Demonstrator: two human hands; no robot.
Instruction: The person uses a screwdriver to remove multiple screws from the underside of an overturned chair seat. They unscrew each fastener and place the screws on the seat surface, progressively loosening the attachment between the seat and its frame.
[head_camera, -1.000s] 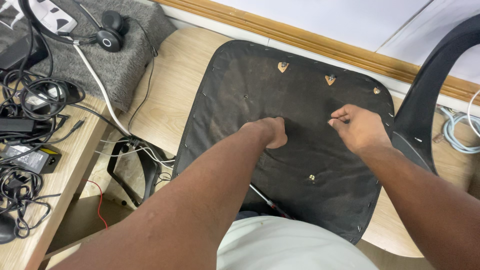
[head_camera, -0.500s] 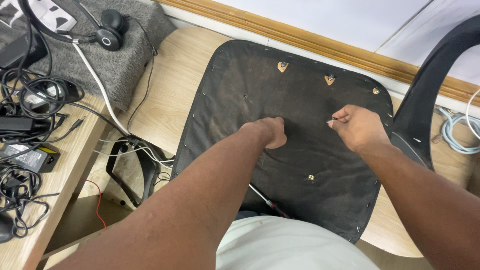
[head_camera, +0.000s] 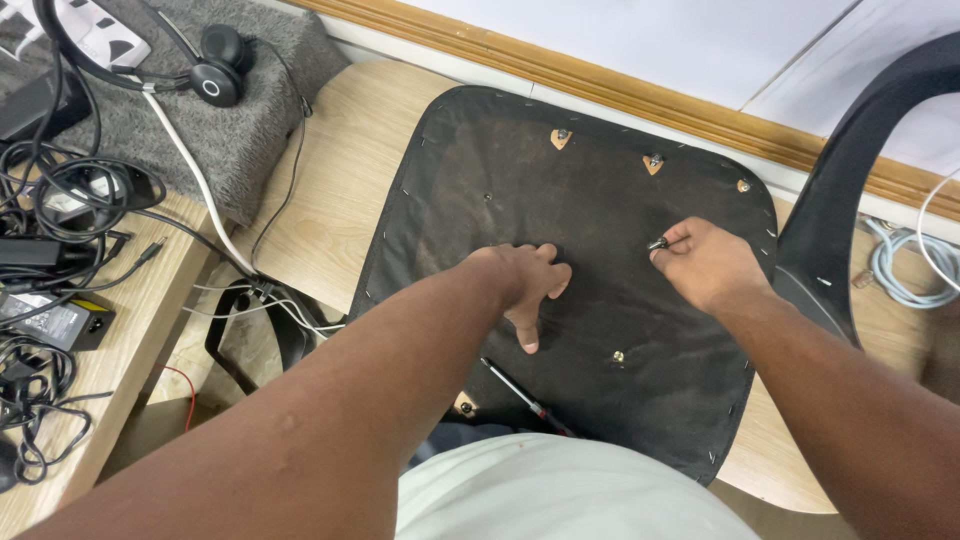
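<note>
- While lying near the lap, a slim metal tool w/ red band rested on black fabric seat underside.
- Left hand lay flat, fingers spread, gripping nothing.
- Right hand pinched small metal bolt against fabric.
- Farther: triangular tan cutouts w/ bolts.

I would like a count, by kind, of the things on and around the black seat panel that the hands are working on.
Seat panel: 1
Bolts standing in the panel: 4
Bolt in the right hand's fingers: 1
Screwdriver, near the left hand: 1
Headset: 1
Total: 8
</note>
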